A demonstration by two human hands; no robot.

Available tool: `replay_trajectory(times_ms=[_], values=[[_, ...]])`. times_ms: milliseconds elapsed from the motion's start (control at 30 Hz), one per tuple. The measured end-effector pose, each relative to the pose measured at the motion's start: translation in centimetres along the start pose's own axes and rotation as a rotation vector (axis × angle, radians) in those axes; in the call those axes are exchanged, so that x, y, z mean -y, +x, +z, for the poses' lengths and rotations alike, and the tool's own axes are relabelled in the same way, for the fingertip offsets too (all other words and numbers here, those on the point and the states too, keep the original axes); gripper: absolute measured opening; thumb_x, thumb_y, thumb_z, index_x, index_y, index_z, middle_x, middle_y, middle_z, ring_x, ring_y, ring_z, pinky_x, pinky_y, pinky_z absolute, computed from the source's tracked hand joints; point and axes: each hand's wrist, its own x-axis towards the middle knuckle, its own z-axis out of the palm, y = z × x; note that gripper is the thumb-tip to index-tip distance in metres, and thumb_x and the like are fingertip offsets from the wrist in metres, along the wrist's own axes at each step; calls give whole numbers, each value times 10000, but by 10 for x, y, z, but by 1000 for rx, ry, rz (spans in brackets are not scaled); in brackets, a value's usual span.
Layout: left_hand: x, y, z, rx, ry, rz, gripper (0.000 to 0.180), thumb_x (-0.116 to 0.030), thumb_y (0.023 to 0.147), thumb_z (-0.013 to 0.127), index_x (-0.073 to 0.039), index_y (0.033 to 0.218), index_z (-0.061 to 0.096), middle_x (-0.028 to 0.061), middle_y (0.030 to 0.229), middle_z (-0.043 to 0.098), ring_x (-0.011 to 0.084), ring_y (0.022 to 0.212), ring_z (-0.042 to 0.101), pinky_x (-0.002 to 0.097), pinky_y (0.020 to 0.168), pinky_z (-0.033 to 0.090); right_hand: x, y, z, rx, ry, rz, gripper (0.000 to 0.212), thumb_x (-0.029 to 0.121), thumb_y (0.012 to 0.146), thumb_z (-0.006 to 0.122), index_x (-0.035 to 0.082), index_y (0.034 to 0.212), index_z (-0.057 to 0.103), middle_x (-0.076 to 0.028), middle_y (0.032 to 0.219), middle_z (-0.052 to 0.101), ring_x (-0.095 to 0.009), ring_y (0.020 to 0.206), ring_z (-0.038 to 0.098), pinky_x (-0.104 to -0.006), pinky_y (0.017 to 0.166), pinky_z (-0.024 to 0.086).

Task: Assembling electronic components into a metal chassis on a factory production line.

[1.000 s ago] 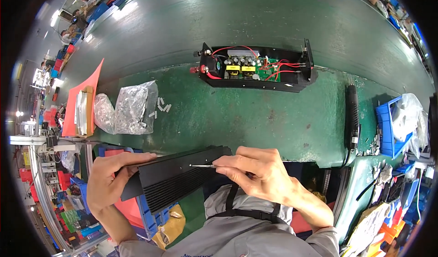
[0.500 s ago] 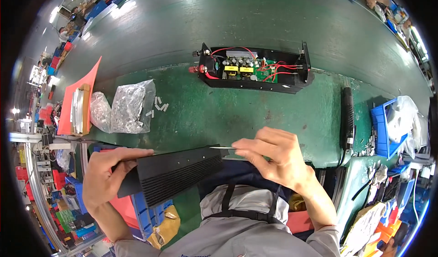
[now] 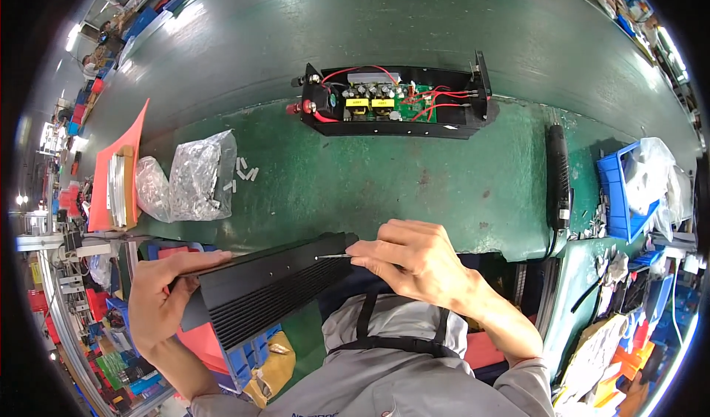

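The black ribbed panel point(image 3: 277, 287) is held aslant over the near edge of the bench point(image 3: 414, 187), its flat side turned toward the body, presumably so that this side can be seen; whether it is propped on that edge cannot be told. Its left end is gripped by the left hand point(image 3: 155, 298), partly curled with fingers along the top and thumb below, apparently for steadiness; a thin metal rod point(image 3: 331, 256) is pinched between thumb and fingertips of the right hand point(image 3: 414, 258), its tip pointed left across the flat side, though contact cannot be told. Near the bench's far edge a lidless black box point(image 3: 384, 130) is set with its wired circuit board point(image 3: 407, 113) visible; a clear bag of small pieces point(image 3: 198, 184) is placed toward the left end, a black hand tool point(image 3: 558, 173) toward the right, perhaps for easy reach.
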Motion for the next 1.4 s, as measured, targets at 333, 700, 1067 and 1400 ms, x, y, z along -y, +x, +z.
replay_trajectory(times_ms=[333,700,1067,1400], values=[[0,0,4,-24,-49,-46,370,74,820,518,27,1097,759,175,1078,804,296,1034,786,353,953,581,-1,-2,1,11,-5,1,189,121,892,800,108,1080,799,-27,714,548,-228,635,583,-381,567,482],[-17,14,8,34,-28,18,396,100,813,559,1,1140,759,175,1064,796,311,978,791,325,877,589,1,8,12,42,14,14,182,111,907,786,74,1085,782,-80,767,636,-299,671,625,-410,598,503],[-48,73,5,10,47,109,295,-98,989,647,-4,1267,676,259,757,629,412,646,623,448,620,474,-28,-47,-62,-146,-46,574,178,108,979,742,0,1118,765,-47,813,712,-95,703,598,-281,654,488],[-70,144,11,90,182,133,224,-98,890,544,93,792,609,318,730,613,515,738,626,565,703,492,38,22,-45,-226,-538,-81,292,-51,847,786,14,1126,730,-64,732,655,-213,546,569,-339,542,461]])
